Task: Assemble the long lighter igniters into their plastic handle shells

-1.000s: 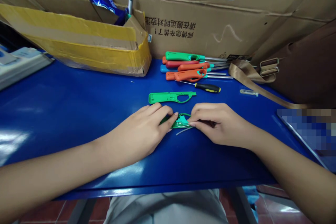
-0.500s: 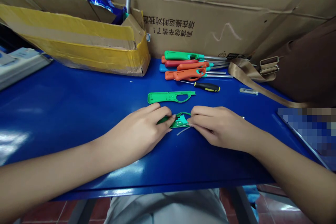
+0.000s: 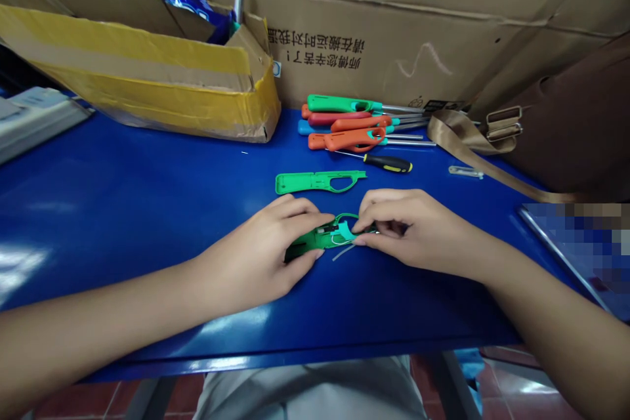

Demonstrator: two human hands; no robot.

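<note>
A green lighter shell half (image 3: 315,239) lies on the blue table (image 3: 123,203) between my hands. My left hand (image 3: 266,256) grips its handle end, thumb below and fingers over the top. My right hand (image 3: 408,230) pinches the teal trigger piece (image 3: 346,230) at the shell's ring end. A thin pale tube (image 3: 343,251) pokes out beneath it. A second, empty green shell half (image 3: 319,181) lies just beyond my hands.
A stack of finished green, red and orange long lighters (image 3: 354,123) lies at the back, with a black-handled screwdriver (image 3: 386,163) beside them. A taped cardboard box (image 3: 147,79) stands back left, a brown bag strap (image 3: 472,144) at right, and big cartons (image 3: 394,33) form the back wall.
My left hand has lifted and slid back along the shell, so more of the green handle shows. My right hand's fingers have curled tighter onto the trigger end.
</note>
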